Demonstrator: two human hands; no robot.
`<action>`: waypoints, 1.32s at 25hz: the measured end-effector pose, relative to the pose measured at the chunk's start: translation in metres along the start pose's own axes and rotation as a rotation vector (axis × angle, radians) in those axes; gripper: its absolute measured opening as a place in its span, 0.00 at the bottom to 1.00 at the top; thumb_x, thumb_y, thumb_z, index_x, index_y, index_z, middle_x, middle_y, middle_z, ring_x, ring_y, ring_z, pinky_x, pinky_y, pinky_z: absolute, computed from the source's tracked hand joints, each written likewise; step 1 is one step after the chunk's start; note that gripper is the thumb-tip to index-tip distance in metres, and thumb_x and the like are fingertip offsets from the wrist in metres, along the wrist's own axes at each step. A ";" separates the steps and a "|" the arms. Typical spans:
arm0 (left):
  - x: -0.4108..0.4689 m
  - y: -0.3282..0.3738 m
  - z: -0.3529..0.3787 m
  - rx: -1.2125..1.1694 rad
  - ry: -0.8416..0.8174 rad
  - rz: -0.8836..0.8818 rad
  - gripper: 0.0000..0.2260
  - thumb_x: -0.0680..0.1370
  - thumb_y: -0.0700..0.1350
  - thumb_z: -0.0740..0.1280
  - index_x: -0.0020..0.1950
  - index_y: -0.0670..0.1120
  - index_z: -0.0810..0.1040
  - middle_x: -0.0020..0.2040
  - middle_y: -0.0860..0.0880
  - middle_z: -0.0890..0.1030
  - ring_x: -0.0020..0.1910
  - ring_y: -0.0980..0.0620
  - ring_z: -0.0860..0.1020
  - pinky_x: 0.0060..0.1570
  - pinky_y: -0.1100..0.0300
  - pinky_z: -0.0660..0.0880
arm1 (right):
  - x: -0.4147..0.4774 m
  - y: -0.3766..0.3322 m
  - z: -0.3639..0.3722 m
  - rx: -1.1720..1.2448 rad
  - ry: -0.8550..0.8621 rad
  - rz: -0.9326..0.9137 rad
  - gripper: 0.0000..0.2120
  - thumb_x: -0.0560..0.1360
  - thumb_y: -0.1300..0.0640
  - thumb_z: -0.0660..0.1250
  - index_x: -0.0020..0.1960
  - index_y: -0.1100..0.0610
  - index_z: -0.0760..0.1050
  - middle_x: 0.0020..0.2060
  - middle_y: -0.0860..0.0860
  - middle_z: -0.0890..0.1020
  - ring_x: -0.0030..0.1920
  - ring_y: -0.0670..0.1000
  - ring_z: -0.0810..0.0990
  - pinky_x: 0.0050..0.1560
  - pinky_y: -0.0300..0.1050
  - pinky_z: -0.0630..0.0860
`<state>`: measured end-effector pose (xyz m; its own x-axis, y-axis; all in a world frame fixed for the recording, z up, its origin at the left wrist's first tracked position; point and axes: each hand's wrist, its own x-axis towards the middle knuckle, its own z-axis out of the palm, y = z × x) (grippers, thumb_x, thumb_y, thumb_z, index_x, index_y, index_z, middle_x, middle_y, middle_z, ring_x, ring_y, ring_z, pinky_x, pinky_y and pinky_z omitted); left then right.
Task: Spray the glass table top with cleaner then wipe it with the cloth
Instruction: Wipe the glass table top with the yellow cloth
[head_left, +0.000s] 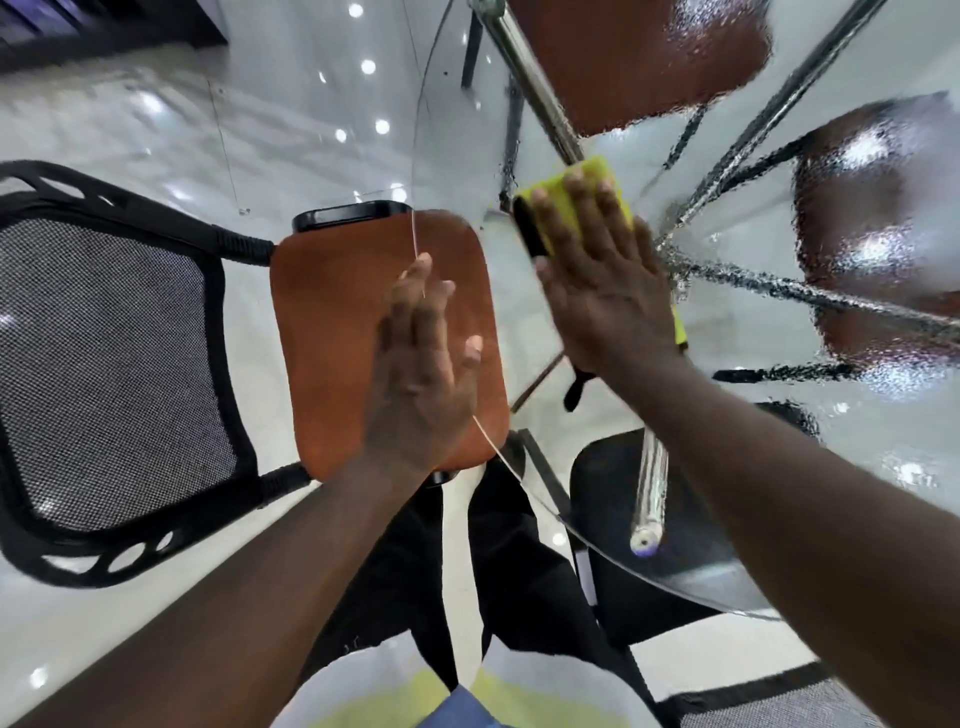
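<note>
right hand (608, 296) hides most of the yellow cloth (597, 169).

Single head-worn view, wide-angle, facing steeply down over the table (857, 441) edge; left hand (421, 364) and right hand (602, 280) mid-frame, close to lens; floor (156, 130) beyond

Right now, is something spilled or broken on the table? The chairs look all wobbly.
Nothing looks broken. The right part of the glass table top is wet with droplets, likely the cleaner, so the brown chair seat beneath looks rippled. The right hand presses the yellow cloth flat at the wet patch's edge.
</note>
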<state>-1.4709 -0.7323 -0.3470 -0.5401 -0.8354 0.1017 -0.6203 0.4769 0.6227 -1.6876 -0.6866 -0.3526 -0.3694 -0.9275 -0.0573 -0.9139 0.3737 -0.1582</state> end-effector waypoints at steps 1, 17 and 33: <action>0.001 0.003 0.002 0.056 -0.034 0.059 0.24 0.81 0.42 0.68 0.76 0.37 0.69 0.80 0.38 0.64 0.80 0.39 0.62 0.78 0.44 0.61 | -0.010 0.017 -0.003 0.012 -0.005 0.060 0.28 0.89 0.40 0.49 0.88 0.41 0.49 0.88 0.47 0.49 0.88 0.51 0.48 0.85 0.59 0.53; 0.055 0.019 0.048 0.352 -0.222 0.471 0.27 0.87 0.51 0.55 0.83 0.39 0.57 0.84 0.41 0.56 0.84 0.42 0.54 0.82 0.43 0.50 | -0.068 0.069 -0.007 0.029 -0.005 0.293 0.29 0.89 0.41 0.47 0.88 0.42 0.43 0.88 0.48 0.44 0.88 0.51 0.42 0.86 0.58 0.49; 0.054 0.019 0.059 0.422 -0.315 0.496 0.26 0.86 0.48 0.53 0.84 0.42 0.56 0.85 0.45 0.54 0.84 0.48 0.50 0.83 0.50 0.46 | -0.095 0.078 -0.007 0.081 0.019 0.563 0.30 0.89 0.42 0.47 0.88 0.42 0.41 0.88 0.47 0.42 0.88 0.52 0.42 0.86 0.63 0.48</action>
<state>-1.5450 -0.7524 -0.3752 -0.9141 -0.4046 0.0264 -0.3915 0.8977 0.2023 -1.7248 -0.5693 -0.3524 -0.7994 -0.5850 -0.1370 -0.5598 0.8080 -0.1839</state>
